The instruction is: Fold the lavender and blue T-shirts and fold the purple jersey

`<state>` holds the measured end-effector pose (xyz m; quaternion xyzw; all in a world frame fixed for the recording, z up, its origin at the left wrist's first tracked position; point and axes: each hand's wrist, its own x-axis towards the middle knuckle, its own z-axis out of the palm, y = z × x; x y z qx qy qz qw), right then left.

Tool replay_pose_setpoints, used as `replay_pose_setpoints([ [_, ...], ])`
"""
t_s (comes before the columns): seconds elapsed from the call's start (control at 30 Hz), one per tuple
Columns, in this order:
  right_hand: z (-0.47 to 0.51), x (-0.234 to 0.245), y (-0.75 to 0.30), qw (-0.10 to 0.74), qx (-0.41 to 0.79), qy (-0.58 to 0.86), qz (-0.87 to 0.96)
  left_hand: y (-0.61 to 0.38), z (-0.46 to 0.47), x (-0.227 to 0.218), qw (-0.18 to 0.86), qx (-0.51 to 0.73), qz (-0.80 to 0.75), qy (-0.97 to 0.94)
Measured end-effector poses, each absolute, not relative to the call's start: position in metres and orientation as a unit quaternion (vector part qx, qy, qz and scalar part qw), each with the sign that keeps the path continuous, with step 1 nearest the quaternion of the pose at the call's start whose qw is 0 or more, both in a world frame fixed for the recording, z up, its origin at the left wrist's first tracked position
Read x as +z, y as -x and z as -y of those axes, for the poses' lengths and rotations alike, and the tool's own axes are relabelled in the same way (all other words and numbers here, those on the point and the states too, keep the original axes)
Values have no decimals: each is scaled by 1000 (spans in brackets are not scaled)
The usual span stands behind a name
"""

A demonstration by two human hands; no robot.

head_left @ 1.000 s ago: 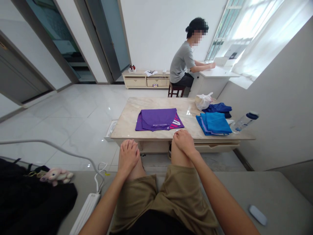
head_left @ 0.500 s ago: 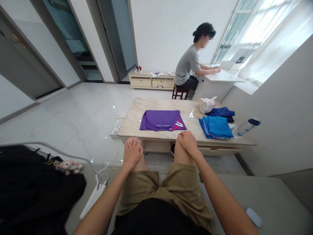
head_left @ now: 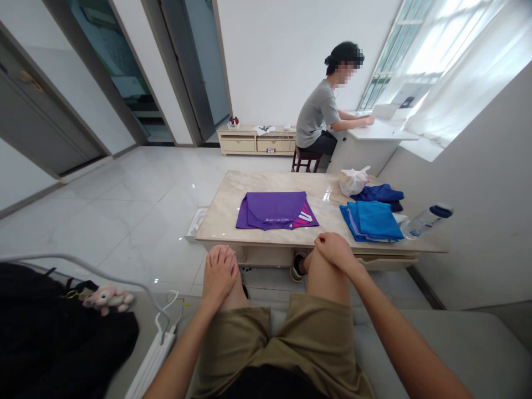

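I sit on a grey sofa with both hands on my knees. My left hand (head_left: 219,271) lies flat over my left knee, fingers stretched out, holding nothing. My right hand (head_left: 336,250) rests on my right knee with its fingers curled over the kneecap, nothing in it. Just beyond my knees stands a low marble table (head_left: 224,213). A folded purple garment (head_left: 274,209) lies in its middle. A stack of folded blue cloths (head_left: 372,220) sits to the right of it.
On the table's right end are a white plastic bag (head_left: 352,180), a dark blue cloth (head_left: 381,193) and a lying water bottle (head_left: 428,220). A person in a grey shirt (head_left: 318,113) sits at a white desk. Black bag (head_left: 54,332), pink plush toy (head_left: 108,298) and white cable lie left.
My view has shifted slightly and my right knee has swung to the right, carrying the right hand with it. Both hands stay on my knees.
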<state>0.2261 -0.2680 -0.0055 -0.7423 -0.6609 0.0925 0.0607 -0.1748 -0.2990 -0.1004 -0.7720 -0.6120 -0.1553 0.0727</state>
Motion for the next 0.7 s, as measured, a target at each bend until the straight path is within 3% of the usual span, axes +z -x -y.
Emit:
replay_pose_setpoints([
  [0.17,175,14,-225,53,201,696,687,177,297,-102,83,-165,611,770],
  [0.33,94,13,-196,29,186,698,691,174,298,-106,96,-171,605,771],
  [0.6,85,-24,-209,-30,186,710,679,154,278,-102,92,-161,610,770],
  [0.7,88,-19,-224,-29,165,725,668,119,241,-98,6,-140,584,799],
])
